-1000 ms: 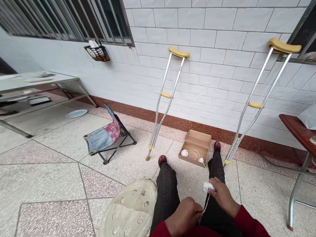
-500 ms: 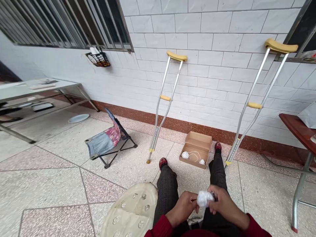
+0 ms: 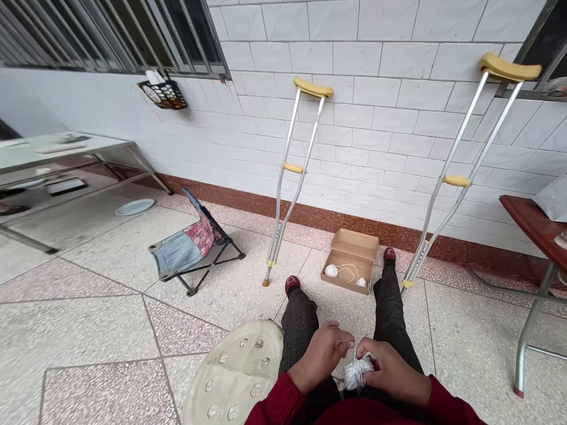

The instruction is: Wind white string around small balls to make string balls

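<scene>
My right hand [image 3: 392, 369] is closed round a small ball of white yarn [image 3: 355, 374], held low in front of my lap. Beside it, my left hand [image 3: 325, 353] has its fingers pinched, and a short strand of the yarn runs up from the ball to its fingertips. An open cardboard box [image 3: 357, 261] lies on the floor beyond my knees, between my feet. Inside it are two more white yarn balls [image 3: 331, 270] of different size, with loose yarn trailing between them.
Two crutches [image 3: 293, 167] [image 3: 456, 180] lean on the tiled wall. A folding chair [image 3: 179, 252] stands left of my feet, and a round pale stool top [image 3: 234, 375] is by my left leg. A red-brown table [image 3: 527, 227] is at right, a long table [image 3: 100, 143] at far left.
The yarn ball has moved slightly down and left with my right hand. My left hand has come off the ball's side and up, with a strand now showing between them.
</scene>
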Demonstrator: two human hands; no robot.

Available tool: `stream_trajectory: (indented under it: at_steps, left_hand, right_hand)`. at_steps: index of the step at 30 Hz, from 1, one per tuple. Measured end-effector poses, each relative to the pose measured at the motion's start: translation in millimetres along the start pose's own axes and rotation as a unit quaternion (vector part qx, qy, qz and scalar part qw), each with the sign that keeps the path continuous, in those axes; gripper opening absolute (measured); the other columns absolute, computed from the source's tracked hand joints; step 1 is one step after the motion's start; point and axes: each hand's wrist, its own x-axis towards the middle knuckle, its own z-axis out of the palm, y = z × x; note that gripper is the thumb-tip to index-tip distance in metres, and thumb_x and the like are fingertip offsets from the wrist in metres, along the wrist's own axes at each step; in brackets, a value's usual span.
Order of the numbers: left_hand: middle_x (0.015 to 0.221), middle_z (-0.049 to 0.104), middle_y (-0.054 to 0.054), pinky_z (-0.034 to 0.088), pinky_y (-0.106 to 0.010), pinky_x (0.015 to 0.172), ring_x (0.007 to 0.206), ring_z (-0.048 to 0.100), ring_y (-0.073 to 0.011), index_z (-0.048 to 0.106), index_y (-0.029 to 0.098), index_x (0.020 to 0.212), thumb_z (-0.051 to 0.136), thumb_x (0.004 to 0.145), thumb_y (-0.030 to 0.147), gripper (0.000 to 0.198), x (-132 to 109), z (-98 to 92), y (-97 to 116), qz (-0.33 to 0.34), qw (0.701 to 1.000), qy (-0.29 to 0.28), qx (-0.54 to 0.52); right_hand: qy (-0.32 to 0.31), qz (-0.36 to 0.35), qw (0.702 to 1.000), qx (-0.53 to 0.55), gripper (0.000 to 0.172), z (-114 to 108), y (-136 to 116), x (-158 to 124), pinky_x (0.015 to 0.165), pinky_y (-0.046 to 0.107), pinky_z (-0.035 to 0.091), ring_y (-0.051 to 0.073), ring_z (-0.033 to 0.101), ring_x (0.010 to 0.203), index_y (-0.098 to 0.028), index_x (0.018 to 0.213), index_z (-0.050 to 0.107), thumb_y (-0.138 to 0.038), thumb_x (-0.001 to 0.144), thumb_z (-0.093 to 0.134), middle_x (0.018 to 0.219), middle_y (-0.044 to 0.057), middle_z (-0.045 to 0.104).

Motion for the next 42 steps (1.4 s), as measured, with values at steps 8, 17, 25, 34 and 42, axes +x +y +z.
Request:
stream_trajectory:
  at_steps: [8, 17, 25, 34, 42]
  left_hand:
    - [0.056, 0.056, 0.001, 0.036, -0.02, 0.058, 0.055, 0.049, -0.0115, 0.053, 0.015, 0.057, 0.046, 0.089, 0.032, 0.037, -9.3, 50.0, -6.7, -0.045, 0.984, -0.058, -0.161]
    - [0.057, 0.057, 0.001, 0.034, -0.029, 0.09, 0.065, 0.053, -0.0141, 0.052, 0.017, 0.057, 0.046, 0.091, 0.026, 0.036, -5.9, 3.1, -1.6, -0.003, 0.994, -0.001, 0.106]
    - [0.06, 0.055, 0.001, 0.035, -0.02, 0.061, 0.062, 0.051, -0.012, 0.057, 0.014, 0.061, 0.041, 0.093, 0.029, 0.039, 1.8, 44.9, -3.3, -0.035, 0.997, -0.043, -0.045]
    - [0.06, 0.056, 0.0, 0.035, -0.03, 0.09, 0.064, 0.051, -0.0142, 0.055, 0.017, 0.062, 0.045, 0.093, 0.025, 0.033, -7.0, 21.4, -4.2, 0.015, 0.99, 0.005, 0.143]
    - [0.064, 0.061, -0.002, 0.039, -0.022, 0.066, 0.065, 0.055, -0.0141, 0.057, 0.015, 0.061, 0.041, 0.093, 0.033, 0.041, 6.9, 31.4, 2.1, -0.017, 0.998, -0.009, -0.058]
  right_hand:
    - [0.19, -0.016, 0.963, 0.19, 0.032, -43.7, -6.9, 23.1, 0.053, 0.025, 0.044, 0.013, 0.052, 0.055, -0.023, 0.096, 0.046, -0.034, 0.074, 0.067, 0.069, -0.004, 0.054]
    - [0.036, -0.013, 0.995, -0.097, 0.028, -15.3, 12.3, -2.6, 0.066, 0.025, 0.039, 0.016, 0.056, 0.074, -0.022, 0.09, 0.062, -0.008, 0.066, 0.059, 0.083, -0.001, 0.061]
    - [0.15, 0.006, 0.953, 0.263, 0.04, -33.8, -13.6, 17.9, 0.055, 0.027, 0.045, 0.015, 0.056, 0.057, -0.021, 0.09, 0.05, -0.043, 0.067, 0.075, 0.066, -0.003, 0.057]
    - [0.085, 0.02, 0.985, -0.147, 0.021, -33.6, 19.9, 16.1, 0.063, 0.023, 0.036, 0.014, 0.052, 0.068, -0.02, 0.084, 0.058, -0.014, 0.065, 0.064, 0.072, -0.004, 0.057]
    - [0.056, 0.059, 0.952, 0.294, 0.042, -33.5, -1.3, 6.5, 0.049, 0.023, 0.041, 0.012, 0.056, 0.05, -0.02, 0.088, 0.049, -0.041, 0.065, 0.077, 0.066, -0.003, 0.06]
